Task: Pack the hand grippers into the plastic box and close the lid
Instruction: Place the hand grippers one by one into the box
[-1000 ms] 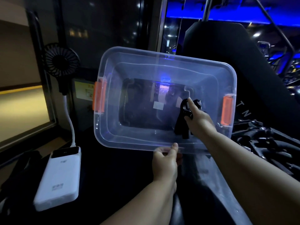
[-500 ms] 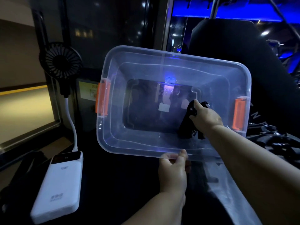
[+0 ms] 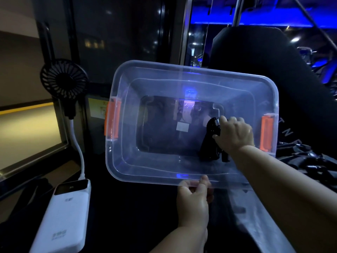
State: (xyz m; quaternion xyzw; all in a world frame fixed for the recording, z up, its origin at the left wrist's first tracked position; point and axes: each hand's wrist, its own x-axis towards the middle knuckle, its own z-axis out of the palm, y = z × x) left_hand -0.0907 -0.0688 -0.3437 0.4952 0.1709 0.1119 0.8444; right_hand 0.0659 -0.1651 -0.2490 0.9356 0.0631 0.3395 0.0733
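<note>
The clear plastic box (image 3: 127, 161) with orange latches is tilted up so its open mouth faces me. My left hand (image 3: 194, 199) pinches its near rim from below. Inside the box, at the right, my right hand (image 3: 235, 133) grips a black hand gripper (image 3: 209, 143) by its spring end, handles pointing down against the box bottom. More black hand grippers (image 3: 313, 161) lie in a dark heap to the right, outside the box. A clear sheet at the lower right (image 3: 262, 230) may be the lid; I cannot tell.
A white power bank (image 3: 63, 218) lies at the lower left, its cable running up to a small black fan (image 3: 63, 79). A large black padded seat back (image 3: 264, 61) rises behind the box on the right. A dark glass wall stands behind.
The box and both hands have drifted slightly right in view. My right hand has carried the hand gripper deeper toward the box's right side.
</note>
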